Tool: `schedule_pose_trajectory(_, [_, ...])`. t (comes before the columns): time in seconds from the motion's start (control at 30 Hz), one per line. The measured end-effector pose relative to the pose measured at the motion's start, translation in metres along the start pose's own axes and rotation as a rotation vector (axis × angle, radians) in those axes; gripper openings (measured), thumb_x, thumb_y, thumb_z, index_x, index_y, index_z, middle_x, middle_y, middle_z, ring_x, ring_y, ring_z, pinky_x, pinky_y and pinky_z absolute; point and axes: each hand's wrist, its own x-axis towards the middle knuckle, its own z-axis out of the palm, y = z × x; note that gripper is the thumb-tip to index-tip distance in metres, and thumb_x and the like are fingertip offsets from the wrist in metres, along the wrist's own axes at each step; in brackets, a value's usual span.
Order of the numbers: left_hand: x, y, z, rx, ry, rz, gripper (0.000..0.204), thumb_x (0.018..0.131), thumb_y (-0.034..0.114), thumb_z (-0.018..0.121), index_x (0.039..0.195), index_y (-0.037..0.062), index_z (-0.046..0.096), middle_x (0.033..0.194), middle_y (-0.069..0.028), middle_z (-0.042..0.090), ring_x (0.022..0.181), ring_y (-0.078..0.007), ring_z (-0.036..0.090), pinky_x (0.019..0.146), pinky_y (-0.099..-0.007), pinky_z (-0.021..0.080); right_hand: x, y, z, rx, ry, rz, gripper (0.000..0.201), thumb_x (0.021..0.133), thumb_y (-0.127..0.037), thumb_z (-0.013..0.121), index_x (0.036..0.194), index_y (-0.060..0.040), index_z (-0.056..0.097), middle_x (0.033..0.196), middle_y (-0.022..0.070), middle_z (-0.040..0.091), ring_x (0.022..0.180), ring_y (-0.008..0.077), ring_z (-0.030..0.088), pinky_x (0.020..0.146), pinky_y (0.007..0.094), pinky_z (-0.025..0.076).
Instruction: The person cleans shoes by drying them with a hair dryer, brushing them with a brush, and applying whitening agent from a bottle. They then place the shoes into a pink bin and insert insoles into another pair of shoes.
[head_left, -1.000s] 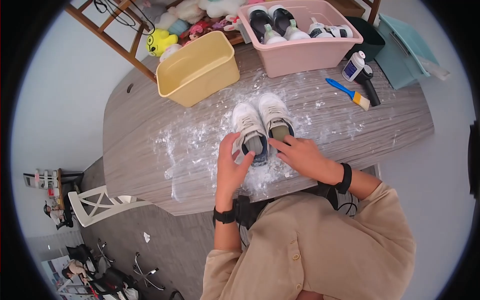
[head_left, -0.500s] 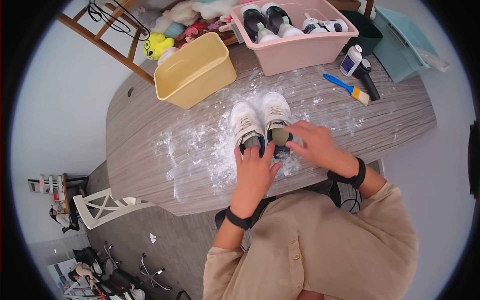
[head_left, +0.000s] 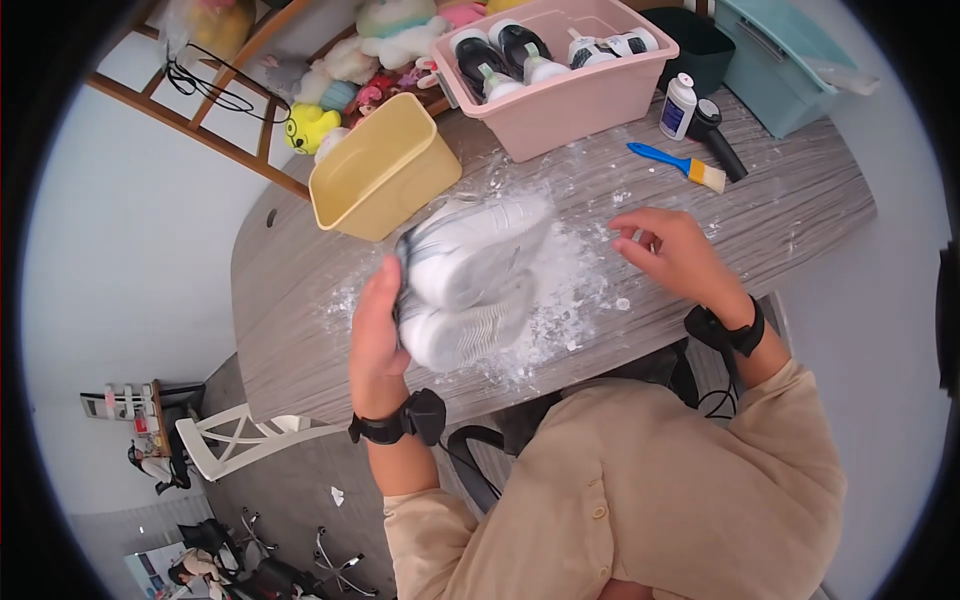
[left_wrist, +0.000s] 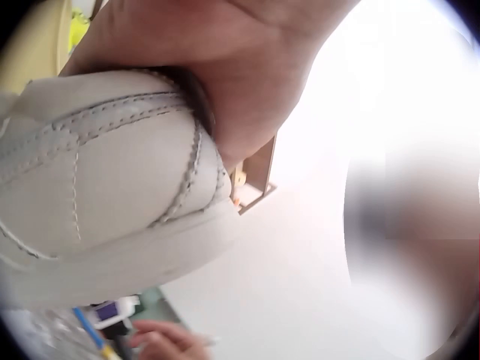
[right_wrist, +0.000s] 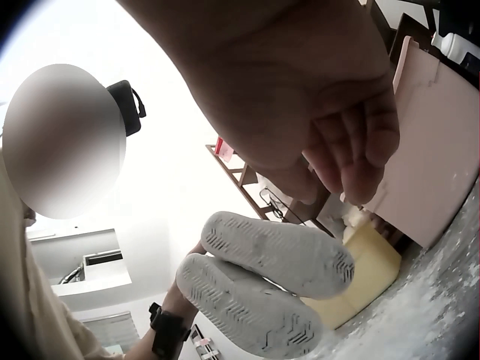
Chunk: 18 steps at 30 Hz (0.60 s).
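Note:
A pair of white sneakers [head_left: 475, 255] is lifted off the table and tipped on its side, soles turned toward the right; the head view shows it blurred. My left hand [head_left: 372, 325] grips both sneakers together at their heel ends. In the left wrist view the stitched heel of one sneaker [left_wrist: 120, 165] sits under the palm. Both patterned grey-white soles [right_wrist: 270, 255] face the camera in the right wrist view. My right hand [head_left: 680, 255] hovers to the right of the sneakers, fingers loosely bent and holding nothing.
White powder [head_left: 575, 290] is scattered over the wood-grain table [head_left: 300, 270]. A yellow bin [head_left: 385, 180] and a pink bin [head_left: 570, 110] with shoes stand at the back. A blue-handled brush [head_left: 680, 165], a white bottle [head_left: 678, 107] and a black-handled tool [head_left: 722, 145] lie or stand right.
The sneakers stood on the table with both hands at their openings. My left hand has taken hold of them, raised them and tipped them over. My right hand has drawn away rightward.

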Motion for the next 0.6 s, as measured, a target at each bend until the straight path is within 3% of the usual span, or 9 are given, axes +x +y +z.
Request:
schedule_pose_trajectory(0.03, [-0.004,0.003,0.004,-0.164,-0.026,-0.012,0.045,0.099,0.033,0.048,0.122,-0.0051,0.053,0.117,-0.0155,0.061,0.105,-0.0225,0.06,0.09,-0.0369,0.049,0.001,0.0,0.001,0.016,-0.007,-0.001,0.022,0.081,-0.016,0.068,0.099,-0.0032,0.068,0.079,0.009,0.066,0.057,0.02,0.059,0.056,0.0309,0.048])
schedule_pose_trajectory(0.13, [-0.004,0.0,0.002,-0.292,0.028,-0.019,0.049,0.099,0.035,0.048,0.125,-0.0057,0.05,0.119,-0.0171,0.06,0.107,-0.025,0.06,0.091,-0.0382,0.049,0.002,0.001,0.003,0.01,-0.038,-0.046,0.022,0.081,-0.015,0.068,0.099,-0.0026,0.068,0.078,0.0093,0.066,0.057,0.0198,0.059,0.056,0.0308,0.047])
schedule_pose_trajectory(0.23, [-0.007,-0.004,0.002,-0.177,-0.011,0.006,0.041,0.094,0.035,0.057,0.117,-0.0001,0.058,0.112,-0.0115,0.064,0.102,-0.0209,0.061,0.088,-0.036,0.05,0.003,-0.002,0.003,0.012,-0.041,-0.074,0.021,0.081,-0.015,0.068,0.098,-0.0023,0.068,0.078,0.0097,0.066,0.057,0.0201,0.059,0.055,0.0308,0.047])
schedule_pose_trajectory(0.33, [-0.019,0.003,0.019,1.031,-0.128,0.081,0.031,0.085,0.033,0.069,0.1,0.0064,0.065,0.092,-0.0062,0.066,0.088,-0.02,0.062,0.094,-0.0434,0.046,0.005,-0.004,-0.002,0.059,-0.067,0.018,0.022,0.082,-0.016,0.067,0.099,-0.0023,0.067,0.078,0.0102,0.066,0.058,0.0209,0.06,0.056,0.0317,0.048])
schedule_pose_trajectory(0.4, [-0.019,-0.027,0.041,1.656,-0.144,0.767,0.027,0.076,0.032,0.076,0.085,0.009,0.065,0.072,-0.0039,0.058,0.076,-0.0213,0.057,0.101,-0.0535,0.036,0.008,-0.007,-0.006,0.009,-0.073,0.003,0.021,0.082,-0.016,0.066,0.099,-0.0025,0.067,0.08,0.011,0.066,0.06,0.022,0.06,0.058,0.032,0.048])
schedule_pose_trajectory(0.43, [-0.012,-0.045,0.034,1.714,-0.177,0.843,0.028,0.074,0.033,0.075,0.085,0.009,0.064,0.068,-0.0073,0.052,0.077,-0.026,0.055,0.103,-0.0627,0.025,0.01,-0.009,-0.007,-0.018,-0.077,-0.005,0.021,0.082,-0.016,0.065,0.099,-0.0026,0.067,0.081,0.0114,0.066,0.061,0.0226,0.061,0.058,0.0322,0.048])
schedule_pose_trajectory(0.6, [-0.003,-0.086,0.012,1.75,-0.17,0.864,0.027,0.074,0.03,0.074,0.088,0.009,0.064,0.075,-0.0091,0.055,0.09,-0.0286,0.055,0.102,-0.0655,0.024,0.016,-0.004,0.019,-0.12,-0.128,-0.301,0.026,0.078,-0.005,0.059,0.103,-0.0038,0.066,0.093,0.0143,0.066,0.077,0.0306,0.063,0.069,0.0369,0.051])
